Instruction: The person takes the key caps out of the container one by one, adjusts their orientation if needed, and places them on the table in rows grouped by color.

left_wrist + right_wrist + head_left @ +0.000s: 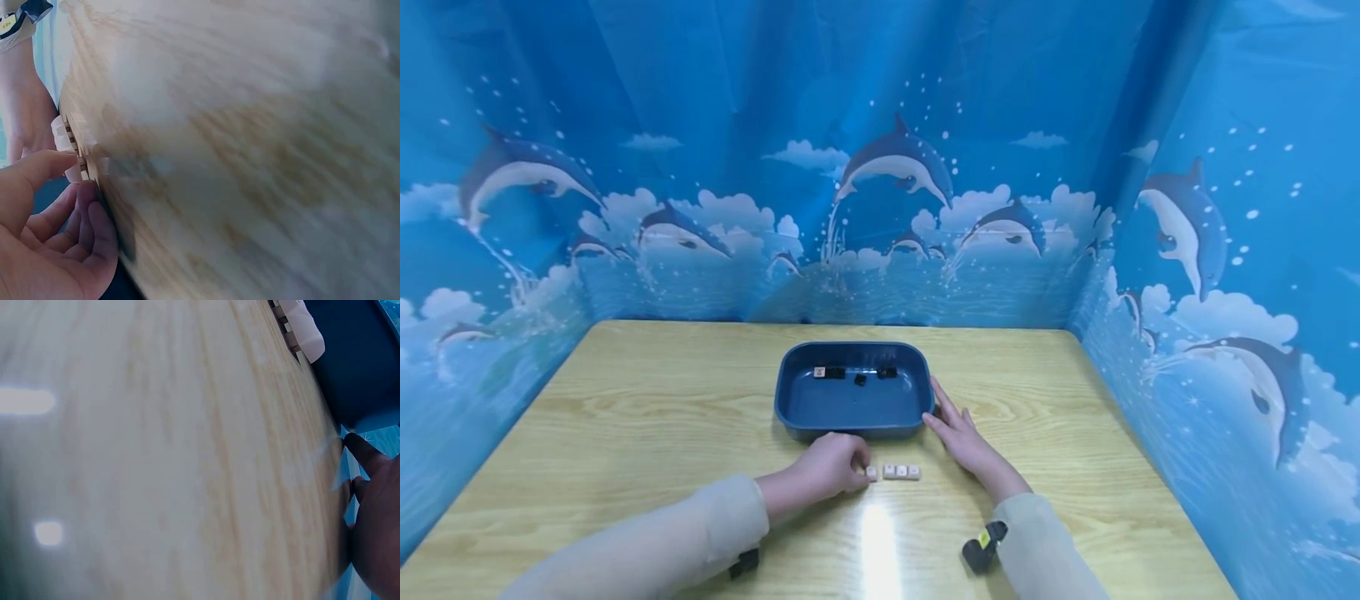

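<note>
White keycaps (902, 472), yellow label (7, 25), text illegible

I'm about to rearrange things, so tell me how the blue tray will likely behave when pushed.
The blue tray probably stays stiff: its walls show no sag. Wide and low, it seems likelier to slide than tip. The black pieces inside might shift, appearing loose.

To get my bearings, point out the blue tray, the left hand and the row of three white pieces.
Blue tray (850, 407), head view, bare floor.
Left hand (827, 467), head view, its back.
Row of three white pieces (902, 472), head view, the middle piece.
</note>
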`<state>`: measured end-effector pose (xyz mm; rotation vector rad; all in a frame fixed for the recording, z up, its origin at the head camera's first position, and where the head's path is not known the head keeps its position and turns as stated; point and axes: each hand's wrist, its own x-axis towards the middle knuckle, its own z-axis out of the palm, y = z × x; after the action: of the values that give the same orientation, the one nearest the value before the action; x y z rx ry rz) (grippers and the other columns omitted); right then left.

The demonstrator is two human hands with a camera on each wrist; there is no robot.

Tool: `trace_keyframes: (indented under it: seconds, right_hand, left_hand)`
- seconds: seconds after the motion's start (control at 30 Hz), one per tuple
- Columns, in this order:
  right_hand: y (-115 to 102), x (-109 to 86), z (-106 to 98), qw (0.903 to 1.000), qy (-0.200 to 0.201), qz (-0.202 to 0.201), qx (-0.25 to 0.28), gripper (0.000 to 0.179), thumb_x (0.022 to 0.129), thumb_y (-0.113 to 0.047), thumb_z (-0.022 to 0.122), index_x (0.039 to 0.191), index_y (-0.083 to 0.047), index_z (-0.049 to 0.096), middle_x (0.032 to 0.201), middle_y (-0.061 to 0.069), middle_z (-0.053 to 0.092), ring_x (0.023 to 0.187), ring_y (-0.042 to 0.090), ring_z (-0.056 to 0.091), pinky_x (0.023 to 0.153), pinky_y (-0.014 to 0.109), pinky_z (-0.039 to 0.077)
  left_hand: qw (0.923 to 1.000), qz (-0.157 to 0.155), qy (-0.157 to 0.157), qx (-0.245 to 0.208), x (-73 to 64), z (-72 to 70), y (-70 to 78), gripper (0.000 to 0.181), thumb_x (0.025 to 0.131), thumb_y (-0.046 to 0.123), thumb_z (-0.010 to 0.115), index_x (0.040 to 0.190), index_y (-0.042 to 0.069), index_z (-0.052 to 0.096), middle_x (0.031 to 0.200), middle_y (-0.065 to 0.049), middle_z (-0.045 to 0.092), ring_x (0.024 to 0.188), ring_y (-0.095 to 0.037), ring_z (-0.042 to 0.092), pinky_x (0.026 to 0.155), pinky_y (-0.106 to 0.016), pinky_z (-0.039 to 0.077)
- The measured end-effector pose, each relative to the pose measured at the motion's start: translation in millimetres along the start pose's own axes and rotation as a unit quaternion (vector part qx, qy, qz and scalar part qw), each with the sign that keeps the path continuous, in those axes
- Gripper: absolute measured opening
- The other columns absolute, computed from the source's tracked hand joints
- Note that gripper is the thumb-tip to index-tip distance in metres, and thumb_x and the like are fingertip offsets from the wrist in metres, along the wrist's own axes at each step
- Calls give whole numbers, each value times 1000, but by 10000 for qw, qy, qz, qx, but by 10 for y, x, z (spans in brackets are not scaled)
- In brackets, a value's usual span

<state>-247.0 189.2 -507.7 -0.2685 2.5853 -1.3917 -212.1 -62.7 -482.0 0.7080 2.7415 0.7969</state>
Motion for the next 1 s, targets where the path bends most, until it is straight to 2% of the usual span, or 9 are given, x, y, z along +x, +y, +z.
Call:
trace_keyframes:
  seconds: [0.2, 0.37, 1.0]
  right_hand:
    - [4, 5, 4, 10000, 21, 28, 4, 65, 104, -39, 43, 157, -29, 8, 151, 13, 34, 140, 29, 31, 111, 50, -17]
    - [11, 12, 3, 10000, 47, 13, -20, 65, 104, -38, 43, 157, -30, 8, 151, 13, 34, 140, 30, 31, 111, 50, -17]
    - [10, -7, 8, 10000, 12, 51, 12, 64, 104, -37, 43, 157, -35, 7, 151, 15, 36, 141, 32, 28, 110, 52, -18]
  left_hand:
    - [9996, -219, -22, -192, 28, 31, 6, 17, 75, 19, 83, 85, 17, 69, 74, 11, 58, 66, -6, 50, 61, -24, 45]
    - [9994, -161, 75, -304, 31, 33, 19, 18, 74, 17, 84, 83, 16, 68, 72, 10, 57, 64, -7, 50, 59, -24, 44]
    - [9995, -68, 88, -296, 42, 65, -8, 18, 74, 16, 83, 83, 16, 67, 69, 11, 54, 62, -7, 48, 57, -24, 43]
